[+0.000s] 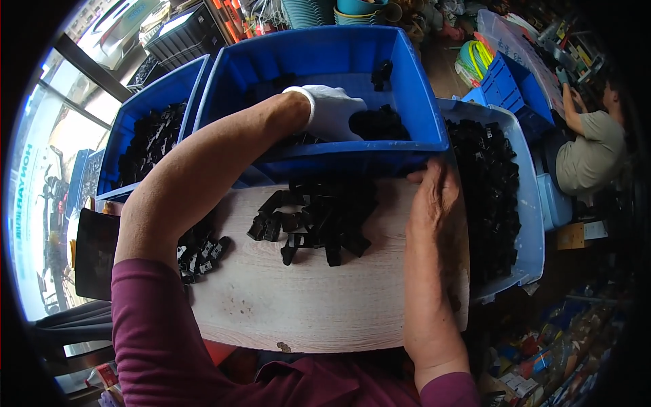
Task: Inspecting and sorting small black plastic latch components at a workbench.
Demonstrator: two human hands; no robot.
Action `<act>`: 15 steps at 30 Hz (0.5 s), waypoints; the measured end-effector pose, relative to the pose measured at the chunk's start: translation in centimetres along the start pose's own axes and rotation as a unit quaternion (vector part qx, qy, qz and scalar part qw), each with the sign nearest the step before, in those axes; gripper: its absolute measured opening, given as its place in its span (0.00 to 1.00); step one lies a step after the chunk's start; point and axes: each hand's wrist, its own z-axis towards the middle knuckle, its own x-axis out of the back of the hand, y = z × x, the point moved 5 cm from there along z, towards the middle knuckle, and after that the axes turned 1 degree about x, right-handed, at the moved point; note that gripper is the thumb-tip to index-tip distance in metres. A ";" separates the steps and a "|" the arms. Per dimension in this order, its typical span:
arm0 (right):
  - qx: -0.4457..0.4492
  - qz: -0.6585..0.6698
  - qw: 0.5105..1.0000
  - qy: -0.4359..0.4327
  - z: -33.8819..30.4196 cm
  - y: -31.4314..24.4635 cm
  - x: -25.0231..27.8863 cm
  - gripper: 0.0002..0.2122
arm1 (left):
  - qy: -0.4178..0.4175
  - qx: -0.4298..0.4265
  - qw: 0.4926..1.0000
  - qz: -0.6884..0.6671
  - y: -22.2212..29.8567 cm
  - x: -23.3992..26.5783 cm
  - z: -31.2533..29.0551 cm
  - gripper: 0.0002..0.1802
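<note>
My left hand, in a white glove, reaches into the large blue bin ahead of me and closes on a clump of small black plastic parts. My bare right hand rests at the far right edge of the pale wooden board, its fingers against the bin's front wall, holding nothing. A heap of the same black parts lies on the board between my arms. A smaller scatter of black parts sits at the board's left edge by my left elbow.
A second blue bin with black parts stands to the left. A pale blue tub full of black parts stands to the right. Another person sits at the far right among crates. Windows run along the left.
</note>
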 end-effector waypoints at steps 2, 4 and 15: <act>-0.003 0.005 1.000 0.000 0.1 0.3 0.0 0.16 | -0.001 -0.010 1.000 -0.012 -0.1 0.2 0.3 0.43; 0.008 0.018 1.000 0.000 0.2 0.3 0.1 0.16 | 0.007 -0.039 0.998 -0.039 -0.2 0.4 0.3 0.42; 0.042 0.023 0.998 0.031 0.2 0.4 -0.1 0.18 | -0.012 -0.046 0.987 -0.154 -1.5 -0.2 0.5 0.34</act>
